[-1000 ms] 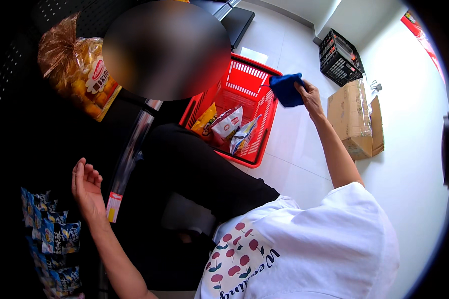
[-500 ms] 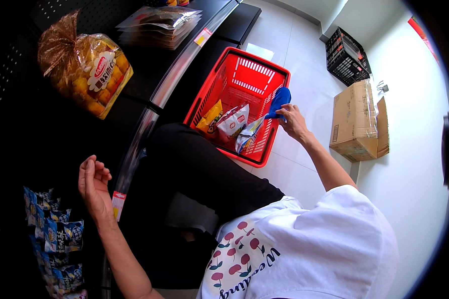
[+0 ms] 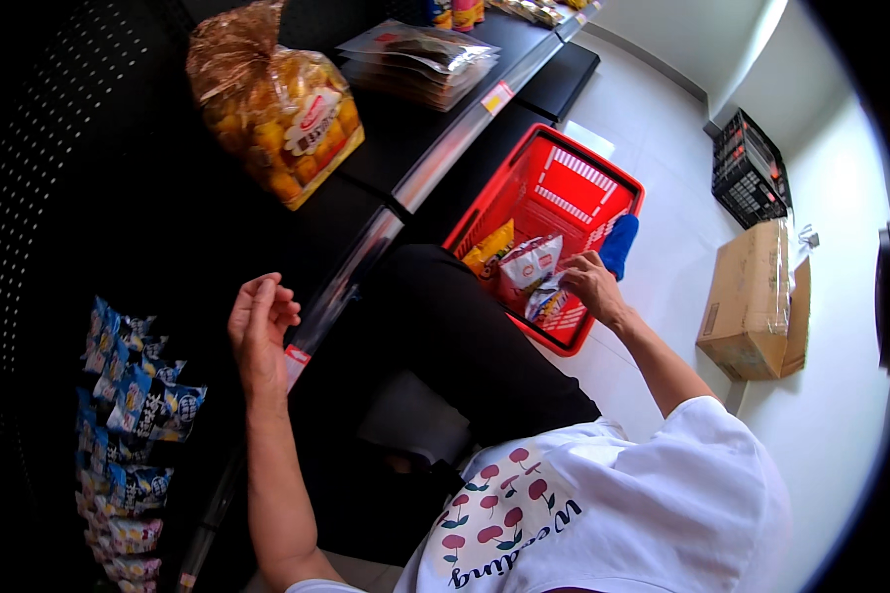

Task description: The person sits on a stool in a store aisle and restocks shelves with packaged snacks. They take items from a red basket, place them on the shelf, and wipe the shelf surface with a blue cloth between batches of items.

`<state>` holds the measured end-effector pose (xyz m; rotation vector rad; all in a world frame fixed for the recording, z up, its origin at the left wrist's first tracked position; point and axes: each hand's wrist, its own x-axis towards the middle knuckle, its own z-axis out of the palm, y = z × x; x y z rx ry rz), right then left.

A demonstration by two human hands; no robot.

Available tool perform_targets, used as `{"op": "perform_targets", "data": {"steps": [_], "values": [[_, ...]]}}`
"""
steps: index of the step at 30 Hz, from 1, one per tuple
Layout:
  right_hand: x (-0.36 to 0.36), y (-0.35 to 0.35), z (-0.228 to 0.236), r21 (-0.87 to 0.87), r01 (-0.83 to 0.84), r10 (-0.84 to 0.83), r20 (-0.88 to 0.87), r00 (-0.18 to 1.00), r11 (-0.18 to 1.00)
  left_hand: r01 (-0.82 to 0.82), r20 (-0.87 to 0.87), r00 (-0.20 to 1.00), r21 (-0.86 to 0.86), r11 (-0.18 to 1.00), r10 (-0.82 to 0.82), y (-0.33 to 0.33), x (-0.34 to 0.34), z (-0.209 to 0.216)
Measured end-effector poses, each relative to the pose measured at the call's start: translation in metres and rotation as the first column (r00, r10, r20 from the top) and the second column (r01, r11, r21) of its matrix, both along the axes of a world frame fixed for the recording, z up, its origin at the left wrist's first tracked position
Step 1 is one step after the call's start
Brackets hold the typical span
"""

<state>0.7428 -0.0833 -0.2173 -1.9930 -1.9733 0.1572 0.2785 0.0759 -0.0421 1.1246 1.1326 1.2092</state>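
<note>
Inside the red shopping basket (image 3: 591, 156), my right hand (image 3: 591, 287) has its fingers closed at the top of a white-and-blue snack bag (image 3: 544, 304). Next to that bag lie a white-and-red snack bag (image 3: 531, 263) and a yellow one (image 3: 490, 249). A blue, soft-looking piece (image 3: 619, 245) is at the basket's right rim, just beyond my right hand. My left hand (image 3: 261, 331) is raised beside the shelf edge, its fingers loosely bent with nothing in them. The right fingertips are partly hidden.
On the black shelf stand a bag of small buns (image 3: 292, 138) and a stack of flat clear packets (image 3: 425, 57). Several blue snack packets (image 3: 153, 405) hang at lower left. Along the right wall are a cardboard box (image 3: 747, 296) and a black crate (image 3: 749, 173).
The view has swung, so most things sit further right. My right hand has moved off the blue piece, down and inward over the basket; the white-and-blue bag sits lower against the others.
</note>
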Motion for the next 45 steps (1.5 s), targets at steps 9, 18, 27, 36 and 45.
{"op": "perform_targets", "data": {"steps": [9,18,27,36,45], "values": [[0.015,0.012,0.060,0.151,0.043,-0.053,0.063,0.997,0.988,0.031,0.030,0.999,0.016,0.999,-0.031,-0.006,-0.003,-0.002],[-0.016,0.039,0.229,0.376,0.038,-0.049,0.020,0.999,0.926,0.116,-0.085,0.990,0.088,0.989,-0.109,-0.014,-0.001,0.004],[-0.113,0.113,0.311,0.606,-0.175,0.226,-0.008,0.974,0.776,0.325,-0.410,0.894,0.323,0.889,-0.179,-0.018,0.011,0.023],[-0.243,0.198,0.324,0.683,-0.432,0.502,0.110,0.858,0.588,0.214,-0.416,0.907,0.334,0.918,-0.060,0.001,-0.023,0.029],[-0.321,0.255,0.309,0.598,-0.480,0.648,-0.088,0.757,0.642,0.145,-0.224,0.970,0.237,0.961,-0.092,0.035,-0.099,0.006]]}}
